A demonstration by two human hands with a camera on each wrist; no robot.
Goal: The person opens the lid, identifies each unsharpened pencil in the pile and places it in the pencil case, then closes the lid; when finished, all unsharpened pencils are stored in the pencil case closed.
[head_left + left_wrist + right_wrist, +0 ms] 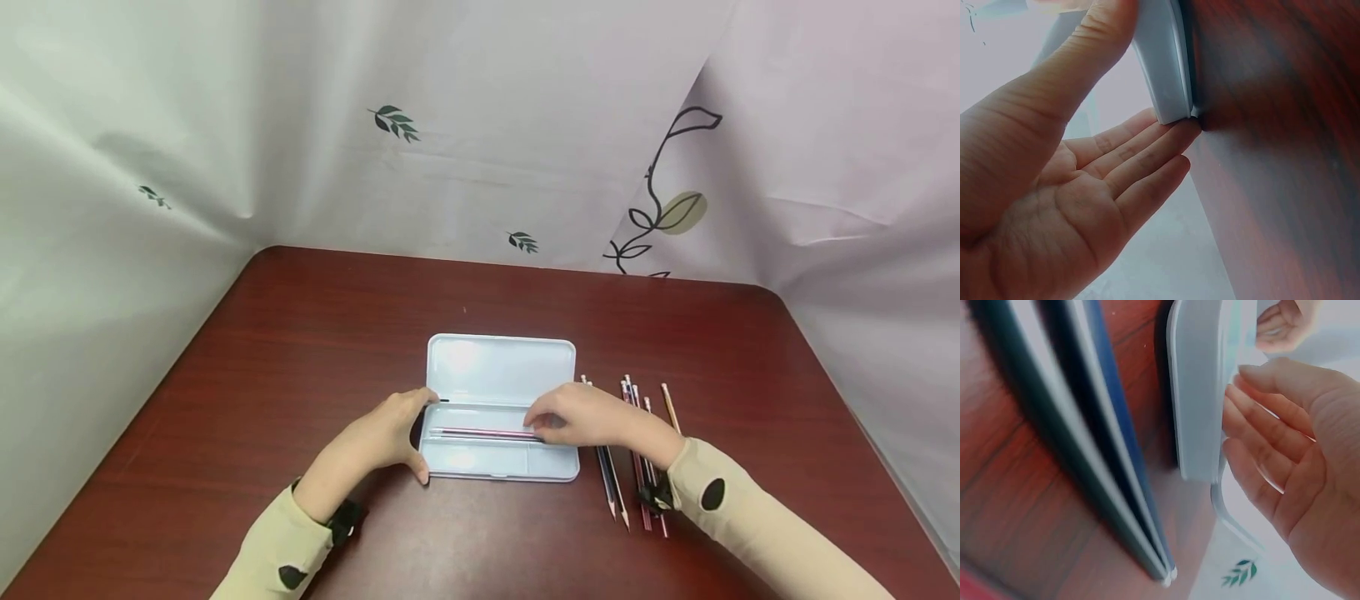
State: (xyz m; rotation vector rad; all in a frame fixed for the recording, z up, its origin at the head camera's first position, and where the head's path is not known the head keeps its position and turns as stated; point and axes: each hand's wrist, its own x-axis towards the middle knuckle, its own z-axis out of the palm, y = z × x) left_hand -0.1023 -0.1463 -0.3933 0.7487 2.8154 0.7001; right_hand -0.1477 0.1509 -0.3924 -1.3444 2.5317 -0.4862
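Note:
A pale, hinged pencil case [480, 460] lies open on the table, its lid [502, 367] folded back. Inside it a slim pink-and-dark pencil [480, 432] lies lengthwise; whether it is one or more I cannot tell. My left hand [390, 429] spans the case's left end, thumb at the near corner, fingers toward the hinge. In the left wrist view those fingers are nearly straight and touch its end. My right hand [577, 414] reaches over the right part, loosely bent fingertips at the pencil's right end. In the right wrist view the case wall partly hides those fingertips.
Right of the case lie dark pencils [609, 479], also large in the right wrist view. Beyond them are several reddish pencils [640, 467] and a yellowish one [670, 407], partly under my right forearm. A pale leaf-printed curtain [465, 183] borders the brown table [337, 317].

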